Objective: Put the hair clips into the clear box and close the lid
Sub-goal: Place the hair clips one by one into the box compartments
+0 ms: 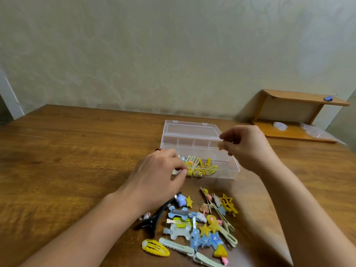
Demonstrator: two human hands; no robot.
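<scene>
Left hand [160, 175], fingers [181, 171] pinched on a pale clip at the near-left corner of the open, clear plastic box [200, 151]. Loose heap of colourful hair clips [198, 224] on the brown wooden surface [77, 151]. Right hand [248, 147], fingers pinching a small yellow clip [219, 145] above the box.

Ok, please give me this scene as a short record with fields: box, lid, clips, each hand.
box: clear box on the wooden table, some yellow clips already inside
lid: open, tilted back
loose clips: pile of hair clips on the table, in front of the box
left hand: at the box's left end, fingers on a clip
right hand: above the box, pinching a small yellow clip
</scene>
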